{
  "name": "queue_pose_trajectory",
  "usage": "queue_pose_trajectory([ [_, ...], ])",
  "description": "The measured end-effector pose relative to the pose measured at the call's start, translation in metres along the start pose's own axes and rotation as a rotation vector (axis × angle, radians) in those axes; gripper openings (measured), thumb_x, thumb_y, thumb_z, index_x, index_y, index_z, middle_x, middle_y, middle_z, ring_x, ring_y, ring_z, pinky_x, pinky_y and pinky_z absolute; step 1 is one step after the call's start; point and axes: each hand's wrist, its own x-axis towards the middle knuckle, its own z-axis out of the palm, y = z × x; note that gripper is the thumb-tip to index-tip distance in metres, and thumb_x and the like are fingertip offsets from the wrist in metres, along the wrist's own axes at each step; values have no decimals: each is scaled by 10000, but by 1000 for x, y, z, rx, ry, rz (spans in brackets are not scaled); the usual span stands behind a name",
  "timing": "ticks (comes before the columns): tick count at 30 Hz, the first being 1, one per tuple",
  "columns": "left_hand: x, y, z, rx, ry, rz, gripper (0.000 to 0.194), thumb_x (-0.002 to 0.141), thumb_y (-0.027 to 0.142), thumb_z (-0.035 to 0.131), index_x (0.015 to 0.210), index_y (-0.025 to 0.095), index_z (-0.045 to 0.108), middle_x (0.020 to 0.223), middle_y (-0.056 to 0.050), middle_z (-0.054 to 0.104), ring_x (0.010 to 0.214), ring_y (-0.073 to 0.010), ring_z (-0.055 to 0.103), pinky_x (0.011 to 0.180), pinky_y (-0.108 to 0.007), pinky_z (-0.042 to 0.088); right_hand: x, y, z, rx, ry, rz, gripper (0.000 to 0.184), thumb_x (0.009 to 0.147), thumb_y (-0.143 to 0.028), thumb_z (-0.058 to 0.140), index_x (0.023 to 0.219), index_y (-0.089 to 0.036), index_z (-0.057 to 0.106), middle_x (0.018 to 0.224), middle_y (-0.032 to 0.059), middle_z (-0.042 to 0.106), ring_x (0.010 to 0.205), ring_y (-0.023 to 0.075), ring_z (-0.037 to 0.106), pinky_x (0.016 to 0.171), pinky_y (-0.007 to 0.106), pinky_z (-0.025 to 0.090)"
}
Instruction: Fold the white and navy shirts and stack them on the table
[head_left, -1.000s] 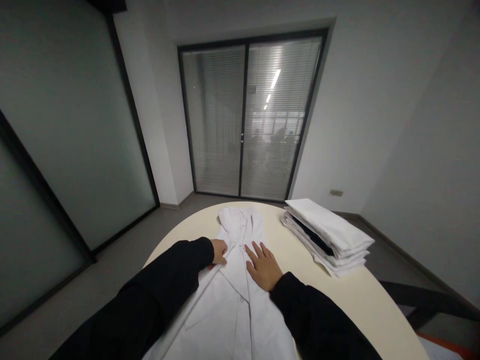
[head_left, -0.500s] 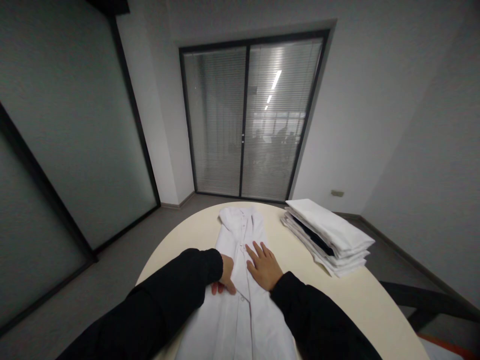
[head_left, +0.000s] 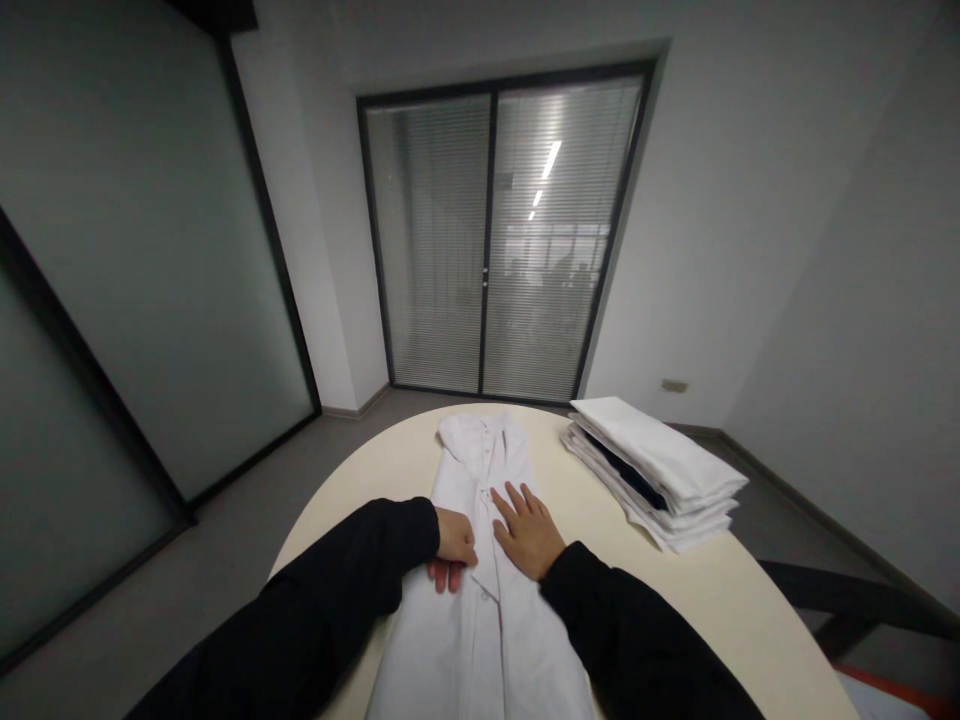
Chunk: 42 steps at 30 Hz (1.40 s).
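A white button-up shirt [head_left: 450, 660] lies lengthwise on the round table, its collar at the far end and its sides folded in to a narrow strip. On its middle left, my left hand [head_left: 454, 545] is closed, fingers curled into the cloth and thumb bent against it. My right hand [head_left: 529, 535] rests flat on the right half of the shirt, fingers spread and pointing away from me. Small buttons show along the front placket between the two hands.
To the right on the cream table [head_left: 375, 470] stands a stack of folded white garments [head_left: 660, 455] with a dark layer among them. Beyond the far edge is a glazed door with blinds [head_left: 487, 240]. A dark bar [head_left: 855, 598] shows beside the table at lower right.
My left hand has curled tighter and shifted slightly right. The shirt's near left edge has drawn inward to the right. My right hand has stayed in place.
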Motion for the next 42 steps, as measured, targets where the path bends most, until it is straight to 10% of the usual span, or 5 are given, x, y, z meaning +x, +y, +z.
queue_pose_trajectory([
  [5,0,-1,4,-68,50,1,432,893,350,517,508,164,448,557,-51,665,419,-131,592,489,-253,479,-1,-3,-9,60,33,-25,577,911,-332,440,1479,-266,363,1531,93,366,1411,317,289,1109,471,271],
  [10,3,9,16,207,388,182,340,799,345,602,508,176,550,431,23,563,389,-114,505,559,-254,476,0,-3,-16,158,89,-137,478,880,-224,440,1353,-239,509,1439,93,466,1316,230,421,1089,388,324],
  [28,2,16,41,87,325,102,304,739,331,582,475,183,612,374,28,490,384,-110,469,498,-236,420,4,5,-20,226,69,-113,475,935,-368,419,1386,-244,503,1433,93,489,1314,238,432,1102,403,321],
  [34,12,7,23,130,864,114,158,810,338,556,809,193,619,766,-30,681,733,-180,631,667,-264,433,1,-4,-11,149,-37,-113,667,923,-510,430,1527,-313,225,1604,80,195,1440,330,236,1128,518,235],
  [42,26,-7,18,18,537,171,183,840,341,579,766,180,533,706,-3,666,616,-146,628,592,-249,468,-4,2,-18,109,-213,-99,949,803,-696,504,1548,-220,158,1575,145,259,1440,373,210,1139,538,182],
])
